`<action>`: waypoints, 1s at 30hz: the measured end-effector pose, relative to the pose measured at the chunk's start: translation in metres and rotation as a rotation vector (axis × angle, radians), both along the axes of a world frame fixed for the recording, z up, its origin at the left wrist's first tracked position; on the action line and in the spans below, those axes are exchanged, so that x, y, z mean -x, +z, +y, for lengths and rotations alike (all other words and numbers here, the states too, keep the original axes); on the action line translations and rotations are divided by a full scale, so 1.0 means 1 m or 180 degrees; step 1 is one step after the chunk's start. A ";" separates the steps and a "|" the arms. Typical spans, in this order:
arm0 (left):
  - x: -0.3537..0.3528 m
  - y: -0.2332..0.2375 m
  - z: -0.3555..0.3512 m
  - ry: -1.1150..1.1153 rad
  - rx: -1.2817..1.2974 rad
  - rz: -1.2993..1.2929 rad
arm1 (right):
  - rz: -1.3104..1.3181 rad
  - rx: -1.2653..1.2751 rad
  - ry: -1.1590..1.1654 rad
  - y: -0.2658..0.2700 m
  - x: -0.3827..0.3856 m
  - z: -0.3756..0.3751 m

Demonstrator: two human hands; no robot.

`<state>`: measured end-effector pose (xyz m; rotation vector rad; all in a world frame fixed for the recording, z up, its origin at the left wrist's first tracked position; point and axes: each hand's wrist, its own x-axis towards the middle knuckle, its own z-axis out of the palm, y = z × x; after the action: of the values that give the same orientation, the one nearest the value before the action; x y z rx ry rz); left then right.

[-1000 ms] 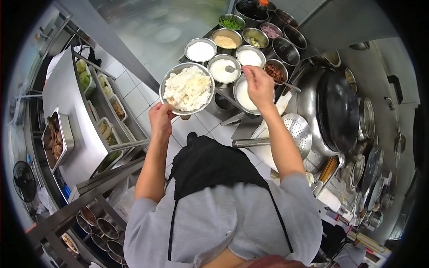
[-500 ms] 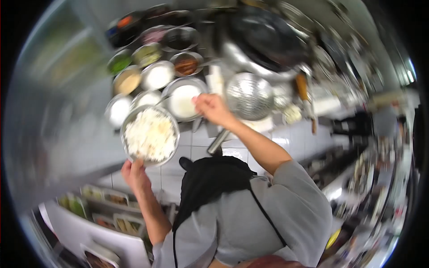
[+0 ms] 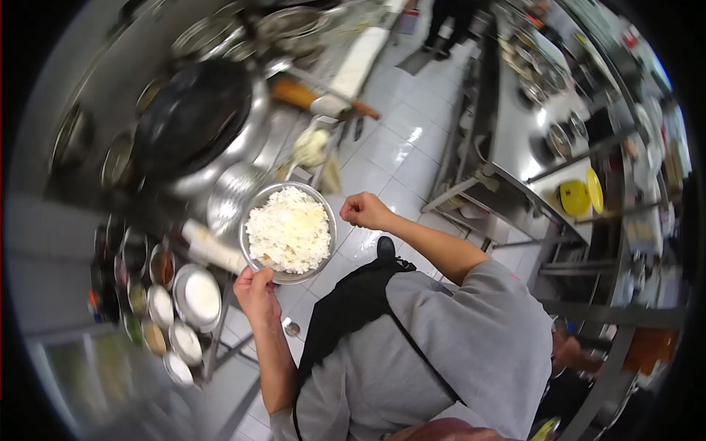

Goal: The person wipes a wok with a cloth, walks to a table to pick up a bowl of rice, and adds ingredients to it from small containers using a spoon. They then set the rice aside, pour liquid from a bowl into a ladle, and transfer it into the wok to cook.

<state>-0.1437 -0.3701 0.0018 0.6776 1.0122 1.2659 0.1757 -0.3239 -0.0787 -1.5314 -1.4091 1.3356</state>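
Observation:
My left hand [image 3: 257,295] grips the near-left rim of a metal bowl [image 3: 332,237] heaped with cooked white rice [image 3: 288,229]; a yellowish patch shows on top of the rice. To the right of the bowl, apart from it, is my right hand [image 3: 365,211], its fingers curled together in a pinch. Whatever those fingers hold, if anything, is hidden. Behind the bowl, partly covered by it, sits a perforated metal strainer [image 3: 232,197].
Several metal containers of ingredients stand at lower left, including a large one of white contents [image 3: 202,296]. A dark wok [image 3: 195,117] fills the upper left. Steel shelving with a worktop [image 3: 515,140] is at right, beyond the tiled floor [image 3: 397,121]. Another person's legs [image 3: 447,22] show far off.
My view and body have turned right, carrying the rice bowl away from the ingredient containers. My right hand has left the container of white contents and is now beside the bowl.

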 end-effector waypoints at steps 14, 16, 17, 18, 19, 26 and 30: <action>-0.375 -0.047 0.119 -0.2210 0.0483 0.0424 | 0.2086 0.0145 -0.2064 0.046 -0.298 -0.095; -0.416 -0.049 0.127 -0.2477 0.0486 0.0401 | 0.2031 -0.0019 -0.2437 0.046 -0.320 -0.104; -0.434 -0.051 0.133 -0.2615 0.0497 0.0394 | 0.2003 -0.0093 -0.2630 0.045 -0.329 -0.107; -0.448 -0.059 0.142 -0.2817 0.0484 0.0420 | 0.1999 -0.0231 -0.2947 0.046 -0.336 -0.108; -0.464 -0.060 0.144 -0.2918 0.0464 0.0423 | 0.1710 -0.0414 -0.3413 0.042 -0.344 -0.109; -0.596 -0.064 0.169 -0.3504 0.0433 0.0279 | -0.2210 -0.0291 -0.5191 0.008 -0.503 -0.072; -0.665 -0.053 0.182 -0.3688 0.0413 0.0163 | -0.2903 0.1356 -0.5229 0.059 -0.549 -0.053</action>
<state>0.5211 -0.1884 -0.0515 0.9811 0.5427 0.1676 0.7246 -0.3769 -0.0194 -2.6664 0.1854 -0.1878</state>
